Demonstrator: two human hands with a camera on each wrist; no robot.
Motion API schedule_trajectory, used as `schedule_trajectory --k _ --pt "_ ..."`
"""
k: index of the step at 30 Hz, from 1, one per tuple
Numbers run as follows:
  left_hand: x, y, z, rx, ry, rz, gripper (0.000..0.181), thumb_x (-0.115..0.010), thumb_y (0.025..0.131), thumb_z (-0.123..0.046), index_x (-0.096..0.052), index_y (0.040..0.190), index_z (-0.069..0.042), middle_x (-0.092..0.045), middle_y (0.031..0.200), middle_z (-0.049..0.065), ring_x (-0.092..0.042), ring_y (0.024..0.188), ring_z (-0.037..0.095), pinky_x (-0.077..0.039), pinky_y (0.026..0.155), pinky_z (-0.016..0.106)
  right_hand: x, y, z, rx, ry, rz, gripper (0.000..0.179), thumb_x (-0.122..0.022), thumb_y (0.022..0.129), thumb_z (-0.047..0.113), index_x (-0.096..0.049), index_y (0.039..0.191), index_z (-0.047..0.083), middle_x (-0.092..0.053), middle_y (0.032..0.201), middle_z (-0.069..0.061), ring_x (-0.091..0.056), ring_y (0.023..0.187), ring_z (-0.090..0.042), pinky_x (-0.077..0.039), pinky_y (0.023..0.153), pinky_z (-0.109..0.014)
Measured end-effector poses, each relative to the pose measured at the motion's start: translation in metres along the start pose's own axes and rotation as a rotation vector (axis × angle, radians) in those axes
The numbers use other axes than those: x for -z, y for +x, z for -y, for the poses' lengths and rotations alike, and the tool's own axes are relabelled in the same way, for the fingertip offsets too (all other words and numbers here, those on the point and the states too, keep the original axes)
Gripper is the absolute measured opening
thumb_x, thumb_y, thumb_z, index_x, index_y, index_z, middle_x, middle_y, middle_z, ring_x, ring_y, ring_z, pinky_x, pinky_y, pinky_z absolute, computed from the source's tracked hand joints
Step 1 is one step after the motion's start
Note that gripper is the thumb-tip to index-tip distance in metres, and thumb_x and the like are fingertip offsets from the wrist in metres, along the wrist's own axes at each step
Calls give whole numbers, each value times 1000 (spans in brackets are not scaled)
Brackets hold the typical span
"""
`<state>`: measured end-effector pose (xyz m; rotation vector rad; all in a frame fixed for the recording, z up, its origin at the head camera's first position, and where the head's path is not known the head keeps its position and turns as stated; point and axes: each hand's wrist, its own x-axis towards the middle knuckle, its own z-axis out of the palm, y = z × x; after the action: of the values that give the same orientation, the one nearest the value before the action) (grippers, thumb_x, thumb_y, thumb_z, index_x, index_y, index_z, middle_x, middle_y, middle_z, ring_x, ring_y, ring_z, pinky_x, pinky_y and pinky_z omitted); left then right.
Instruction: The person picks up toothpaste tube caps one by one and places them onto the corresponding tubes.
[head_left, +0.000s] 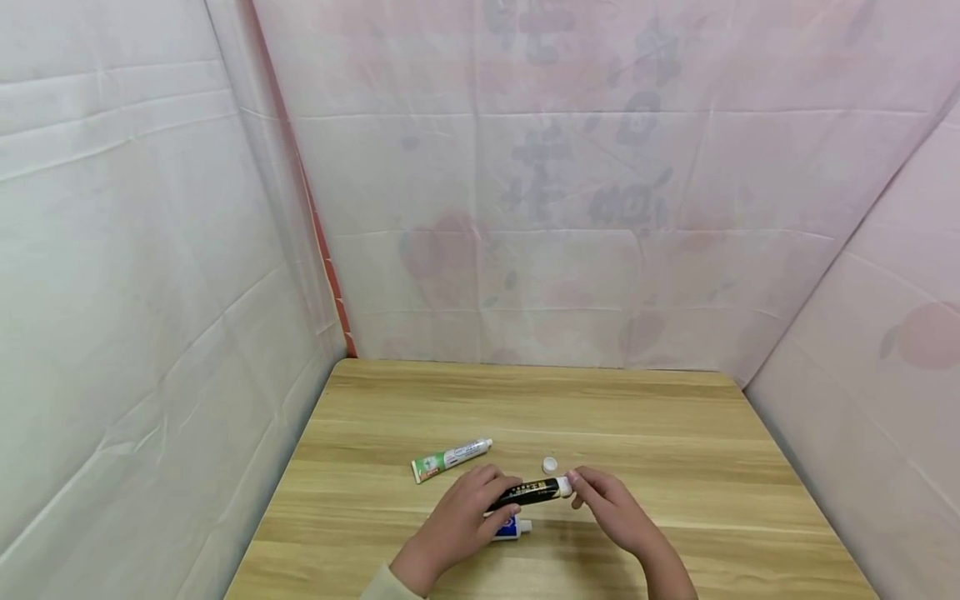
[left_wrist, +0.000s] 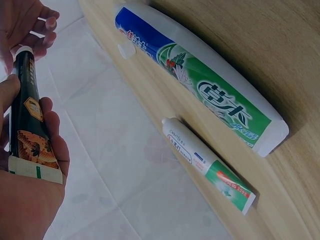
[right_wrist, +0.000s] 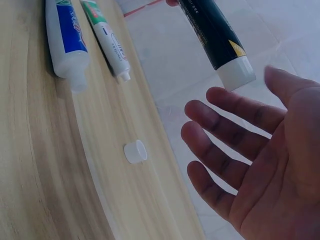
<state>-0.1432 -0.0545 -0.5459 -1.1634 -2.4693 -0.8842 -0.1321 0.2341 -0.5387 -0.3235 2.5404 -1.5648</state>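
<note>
My left hand [head_left: 471,510] grips a black toothpaste tube [head_left: 529,492] with gold lettering, holding it above the table. In the left wrist view, fingers and thumb wrap the tube, whose crimped end lies against the palm. At its other end is a white cap [right_wrist: 237,73]. My right hand [right_wrist: 255,145] is at that end, thumb and fingers spread around the cap with gaps showing. Below the left hand lies a larger blue, green and white toothpaste tube [left_wrist: 200,75], partly hidden by the hand in the head view.
Farther back on the wooden table [head_left: 600,408] lies a small green and white toothpaste tube [head_left: 452,460]. A loose white cap [head_left: 550,464] rests on the wood beyond the right hand. Pale cloth walls [head_left: 480,275] enclose the table at the back and sides.
</note>
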Motion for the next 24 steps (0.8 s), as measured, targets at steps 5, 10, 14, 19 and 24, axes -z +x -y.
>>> schedule_trajectory --k 5,10,14,19,24 --pt "0 0 -1 6 0 5 30 -72 103 -26 -71 131 -17 -66 105 -10 -53 90 2 -47 80 19 0 0 0 -3 -9 -39 36 -45 116 29 -74 112 9 -73 105 -8 -66 89 -16 -48 76 -28" --pt "0 0 0 6 6 5 30 -70 104 -28 -71 132 -17 -66 106 -9 -53 91 3 -47 81 19 1 -2 0 2 19 -63 32 -49 115 29 -73 120 9 -73 115 -12 -67 91 -17 -51 77 -29" --pt "0 1 0 4 9 8 30 -68 105 -30 -70 133 -18 -65 106 -10 -53 91 3 -47 81 19 3 -3 1 -13 38 -68 24 -58 111 28 -72 124 13 -71 115 -12 -68 92 -17 -52 73 -30" --pt "0 1 1 -2 1 10 30 -69 105 -29 -70 132 -17 -66 106 -10 -54 92 3 -48 82 20 2 -3 -1 59 27 -57 27 -72 103 23 -70 127 12 -71 122 -12 -68 88 -13 -54 73 -30" --pt "1 1 1 -2 -1 12 30 -69 105 -28 -71 132 -17 -67 107 -9 -54 92 3 -48 82 20 2 -3 -3 132 24 -61 28 -78 98 17 -70 125 17 -72 118 -9 -68 84 -12 -54 74 -30"
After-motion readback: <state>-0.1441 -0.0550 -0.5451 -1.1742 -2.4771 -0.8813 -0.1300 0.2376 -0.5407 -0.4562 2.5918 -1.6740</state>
